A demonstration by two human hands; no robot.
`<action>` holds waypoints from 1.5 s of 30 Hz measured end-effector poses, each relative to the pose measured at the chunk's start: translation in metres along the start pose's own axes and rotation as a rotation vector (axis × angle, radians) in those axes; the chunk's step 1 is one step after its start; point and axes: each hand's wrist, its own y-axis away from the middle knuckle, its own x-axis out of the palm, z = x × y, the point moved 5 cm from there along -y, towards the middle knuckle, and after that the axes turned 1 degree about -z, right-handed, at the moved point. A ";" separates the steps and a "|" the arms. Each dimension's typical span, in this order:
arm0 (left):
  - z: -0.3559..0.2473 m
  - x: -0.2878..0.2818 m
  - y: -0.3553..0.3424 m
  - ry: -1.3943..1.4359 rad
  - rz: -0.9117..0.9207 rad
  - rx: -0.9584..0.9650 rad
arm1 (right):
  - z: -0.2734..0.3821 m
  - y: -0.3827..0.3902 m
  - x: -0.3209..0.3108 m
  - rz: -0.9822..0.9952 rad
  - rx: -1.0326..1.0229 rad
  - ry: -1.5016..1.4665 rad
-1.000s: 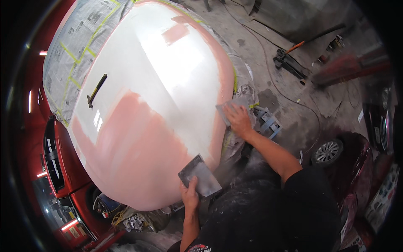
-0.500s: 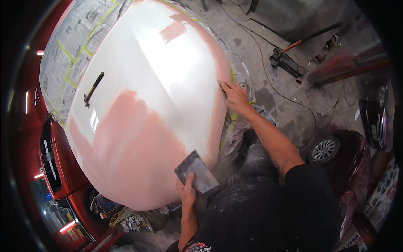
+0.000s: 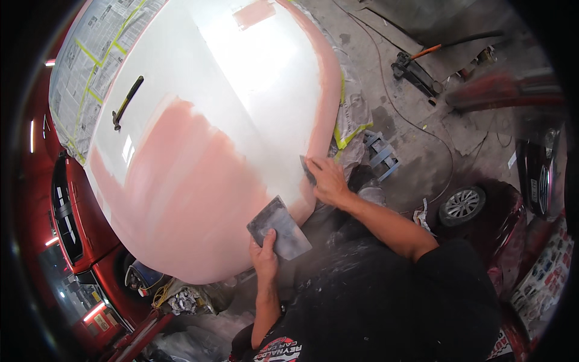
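A white car hood (image 3: 175,57) fills the middle of the view, with broad smears of pink putty (image 3: 187,175) over its near part and along its right edge. My right hand (image 3: 330,182) grips a small dark spreader (image 3: 307,169), its blade against the hood's right edge where pink meets white. In my left hand (image 3: 264,256) is a flat, square grey mixing board (image 3: 288,234), thumb on top and the other fingers mostly hidden beneath. The board is held over the hood's near right corner.
A hammer (image 3: 128,102) lies on the hood's left side. Taped newspaper (image 3: 90,54) covers the area beyond it. To the right, a floor jack (image 3: 416,75), a hose (image 3: 386,90) and a blue-grey metal piece (image 3: 381,155) lie on concrete. A red vehicle (image 3: 90,223) stands at left.
My right hand has drawn the spreader nearer to me along the hood's right edge. My left hand still holds the board in about the same place. The view has shifted slightly.
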 end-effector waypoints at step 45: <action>-0.025 0.036 0.016 -0.092 0.004 0.038 | -0.020 0.080 0.024 0.002 -0.151 -0.096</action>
